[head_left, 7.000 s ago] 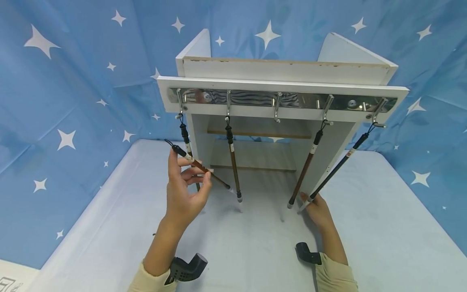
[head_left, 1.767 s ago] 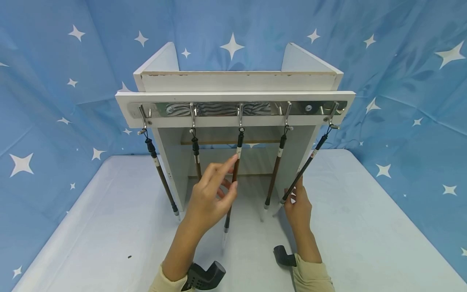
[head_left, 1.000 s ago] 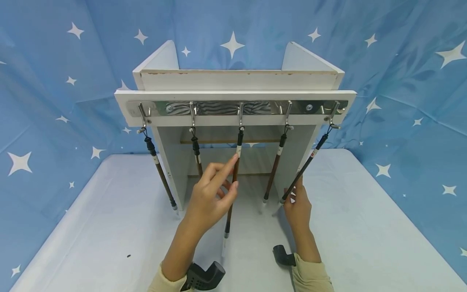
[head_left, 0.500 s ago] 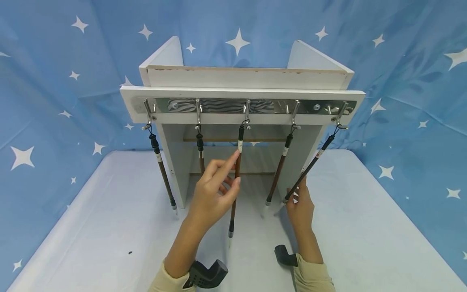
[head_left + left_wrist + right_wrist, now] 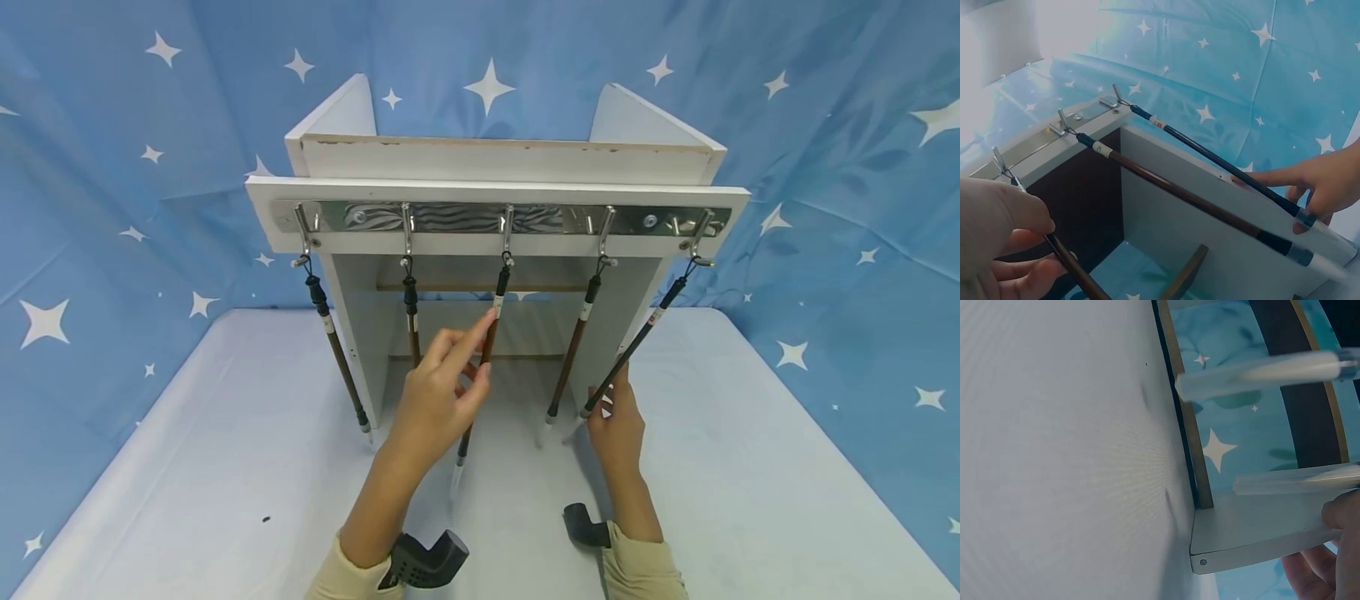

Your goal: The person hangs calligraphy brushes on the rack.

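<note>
My left hand (image 5: 438, 400) pinches the brown handle of a calligraphy brush (image 5: 502, 281) below its white label. This brush's black cord loop is at the middle hook (image 5: 507, 237), and its clear-capped tip points down, slanting left. My right hand (image 5: 618, 425) grips the front edge of the white shelf's right side panel (image 5: 1260, 540), thumb inside and fingers outside in the right wrist view. Close by, the dark rightmost brush (image 5: 637, 337) hangs from its hook, slanting past that hand. Another brown brush (image 5: 1179, 195) hangs between the two hands.
Two brushes hang at the left, the outermost brush (image 5: 341, 367) and its neighbour (image 5: 412, 308). The metal hook rail (image 5: 457, 217) runs along the shelf's front. A small dark speck (image 5: 266, 519) lies on the white table surface (image 5: 225, 467). A starry blue cloth (image 5: 150, 208) stands behind.
Seven seconds ago my left hand held this brush at the left, its loop free and the middle hook bare. Now the loop is at that hook. Over the last half second the brush's tip swings left.
</note>
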